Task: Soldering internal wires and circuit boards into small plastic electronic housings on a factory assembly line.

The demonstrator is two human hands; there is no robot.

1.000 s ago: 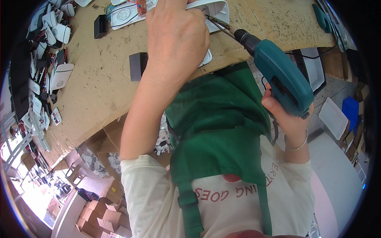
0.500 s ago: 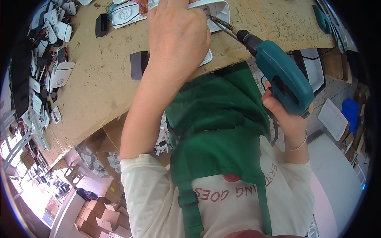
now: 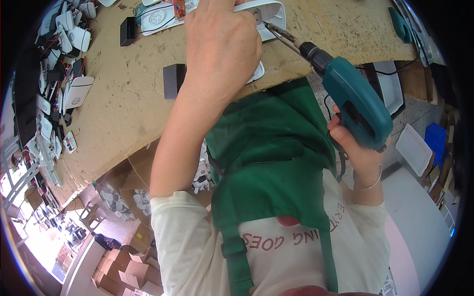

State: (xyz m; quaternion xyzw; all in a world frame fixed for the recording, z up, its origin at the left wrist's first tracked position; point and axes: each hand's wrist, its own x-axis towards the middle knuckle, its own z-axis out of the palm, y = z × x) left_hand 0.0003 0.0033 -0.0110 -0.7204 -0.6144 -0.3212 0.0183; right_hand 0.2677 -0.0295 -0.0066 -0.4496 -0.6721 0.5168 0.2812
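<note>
**Drill bit on the white casing**

Brown fibreboard makes up the workbench (image 3: 123,113), scuffed and dusty, running from the top edge down toward the left. Left hand (image 3: 222,44) is pressed flat, knuckles up, over a white plastic casing (image 3: 269,12), pinning it to the board; the fingers curl down over the part, so most of it is hidden (only its right end and a sliver by the wrist show). Right hand (image 3: 358,150) is wrapped tight around the grip of a teal power drill (image 3: 353,106), forefinger lying along the handle. The drill slants up and to the left, and its dark bit (image 3: 279,33) meets the casing just beside the left hand's fingertips.

Close by the left forearm sits a small black block (image 3: 173,80), with another black block (image 3: 128,30) farther up the bench. More white casings (image 3: 74,89) crowd the left rim of the board, some trailing wires. A green apron (image 3: 269,163) over a cream shirt fills the lower middle. Cardboard boxes (image 3: 123,269) sit on the floor at lower left, and a blue crate (image 3: 437,143) stands at right.
</note>
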